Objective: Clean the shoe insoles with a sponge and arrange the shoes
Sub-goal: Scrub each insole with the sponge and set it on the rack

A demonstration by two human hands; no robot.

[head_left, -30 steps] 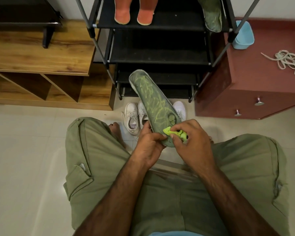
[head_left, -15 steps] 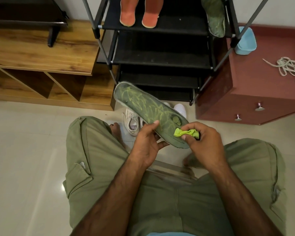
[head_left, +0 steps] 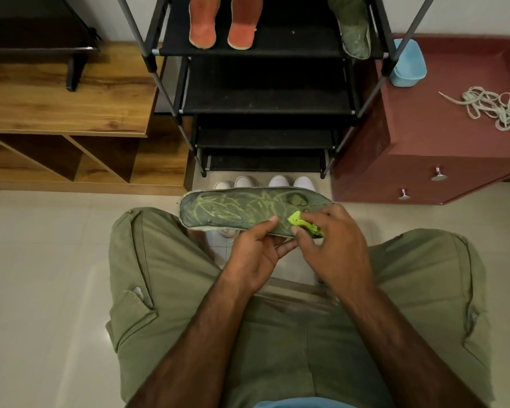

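With the left hand (head_left: 256, 254) pinching the green insole (head_left: 242, 209) level above the lap and the right hand (head_left: 333, 248) gripping the yellow-green sponge (head_left: 302, 223) on its right end, brace underneath and wipe firmly leftward.

Blue tub (head_left: 408, 64) atop maroon cabinet (head_left: 454, 148) with 2 knobs (head_left: 438, 174); wooden shelving (head_left: 65, 107)

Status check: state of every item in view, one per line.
Green insole, held crosswise by left hand.
Sponge, pinched in right hand, pressed on that insole's right end.
Orange insoles, side by side on rack top shelf.
Second green insole, on the same shelf.
White shoes, on floor before the rack.
Shoelaces, loose heap on red cabinet.
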